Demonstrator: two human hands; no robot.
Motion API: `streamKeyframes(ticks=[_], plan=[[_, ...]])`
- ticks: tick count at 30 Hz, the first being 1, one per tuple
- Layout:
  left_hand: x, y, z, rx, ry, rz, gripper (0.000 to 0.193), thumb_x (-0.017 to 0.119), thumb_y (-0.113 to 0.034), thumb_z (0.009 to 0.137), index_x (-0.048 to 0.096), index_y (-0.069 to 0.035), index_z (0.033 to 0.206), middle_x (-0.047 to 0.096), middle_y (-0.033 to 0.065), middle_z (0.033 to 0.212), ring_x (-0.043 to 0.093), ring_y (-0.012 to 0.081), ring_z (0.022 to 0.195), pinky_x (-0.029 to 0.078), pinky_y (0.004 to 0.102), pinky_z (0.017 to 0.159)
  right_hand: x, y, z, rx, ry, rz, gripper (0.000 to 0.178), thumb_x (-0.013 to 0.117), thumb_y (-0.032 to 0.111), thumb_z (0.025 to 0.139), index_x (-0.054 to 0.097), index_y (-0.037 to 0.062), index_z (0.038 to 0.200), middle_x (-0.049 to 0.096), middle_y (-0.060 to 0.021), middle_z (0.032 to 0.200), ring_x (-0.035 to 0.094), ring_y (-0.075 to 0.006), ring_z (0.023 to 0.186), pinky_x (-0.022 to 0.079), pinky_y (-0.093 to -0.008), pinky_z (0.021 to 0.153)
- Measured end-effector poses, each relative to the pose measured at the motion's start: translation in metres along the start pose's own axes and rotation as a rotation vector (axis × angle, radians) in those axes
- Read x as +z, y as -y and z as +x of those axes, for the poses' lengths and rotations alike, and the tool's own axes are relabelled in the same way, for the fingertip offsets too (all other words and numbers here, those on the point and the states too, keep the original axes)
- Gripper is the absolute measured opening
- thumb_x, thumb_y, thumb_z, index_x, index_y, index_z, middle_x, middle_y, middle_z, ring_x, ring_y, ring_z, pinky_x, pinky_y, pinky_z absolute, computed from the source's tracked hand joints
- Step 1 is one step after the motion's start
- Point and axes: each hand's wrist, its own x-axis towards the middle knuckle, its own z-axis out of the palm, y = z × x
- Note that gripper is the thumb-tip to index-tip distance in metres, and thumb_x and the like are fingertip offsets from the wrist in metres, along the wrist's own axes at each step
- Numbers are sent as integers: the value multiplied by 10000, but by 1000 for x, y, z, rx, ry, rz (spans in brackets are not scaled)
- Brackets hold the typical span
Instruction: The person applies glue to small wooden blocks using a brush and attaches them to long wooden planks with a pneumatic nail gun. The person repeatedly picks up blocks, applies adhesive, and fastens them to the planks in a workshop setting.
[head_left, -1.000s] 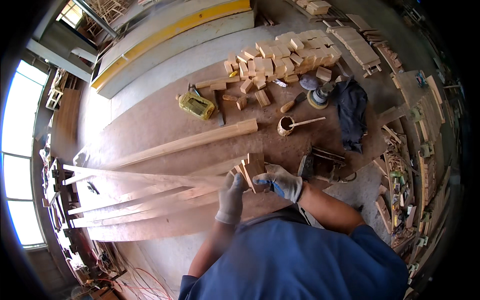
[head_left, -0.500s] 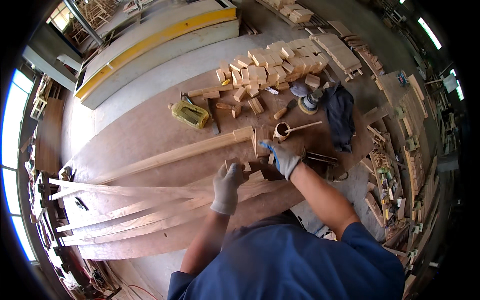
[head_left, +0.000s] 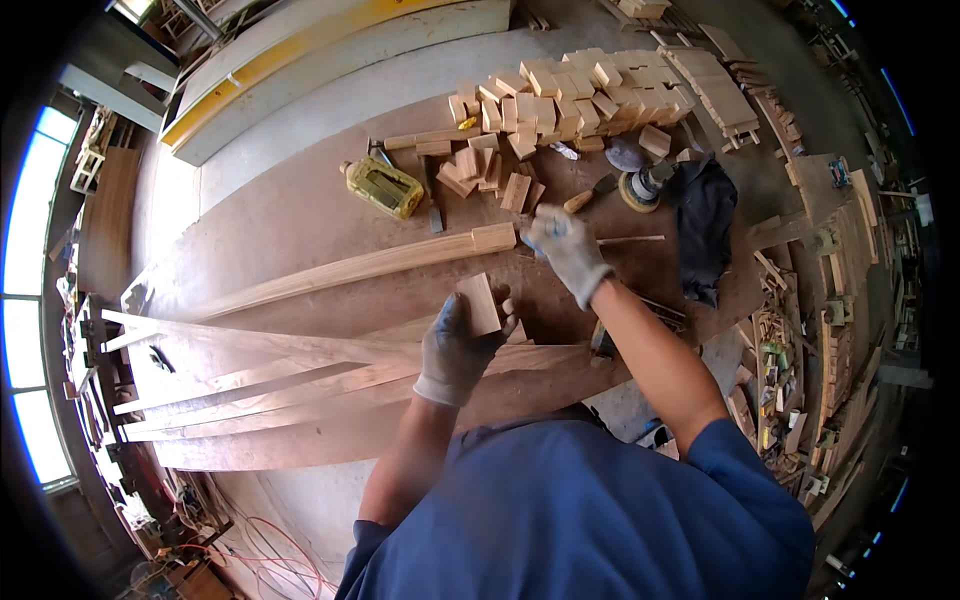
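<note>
My left hand [head_left: 458, 350], in a pale work glove with blue on it, grips a flat rectangular wood block [head_left: 481, 304] tilted up above the workbench. My right hand [head_left: 570, 250], gloved likewise, hovers beyond it with fingers curled in. What those fingers hold, if anything, cannot be made out. From behind that hand a thin stick [head_left: 635, 239] pokes out to the right. Left of the right hand ends a long wooden beam [head_left: 493, 237]. Several loose blocks [head_left: 480, 168] lie farther off, beside a chisel [head_left: 577, 202].
Long curved wood strips [head_left: 270, 395] cross the bench's left side. A yellow bottle [head_left: 385, 189] lies beyond the beam. At the back is a large block stack [head_left: 570, 100]. A sander [head_left: 640, 188] and dark cloth [head_left: 705, 220] are at right.
My right hand has curled its fingers. The block in my left hand now shows its broad face. More loose blocks lie near the bottle, and the view has shifted.
</note>
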Motion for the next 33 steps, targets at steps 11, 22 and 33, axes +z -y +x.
streamKeyframes(ticks=[11,22,33], plan=[[44,-4,7,-160,133,3,620,789,-270,960,539,-8,1463,669,171,1283,652,304,1189,536,457,1059,-107,-9,-49,314,-245,73,219,809,198,975,740,42,1111,731,-33,865,670,-97,650,531,-250,570],[27,14,10,-65,-42,477,341,724,-3,978,631,3,1306,728,73,1171,710,161,1021,597,321,919,-109,-22,12,253,-353,94,130,761,155,988,728,35,1028,711,-9,795,620,-74,586,482,-253,505],[9,15,13,80,174,636,389,677,-115,1029,589,37,1377,723,147,1260,719,290,1122,591,383,1005,-110,-10,-6,-47,-246,-142,114,694,124,1007,743,23,988,741,-37,799,673,-100,673,544,-289,628]])
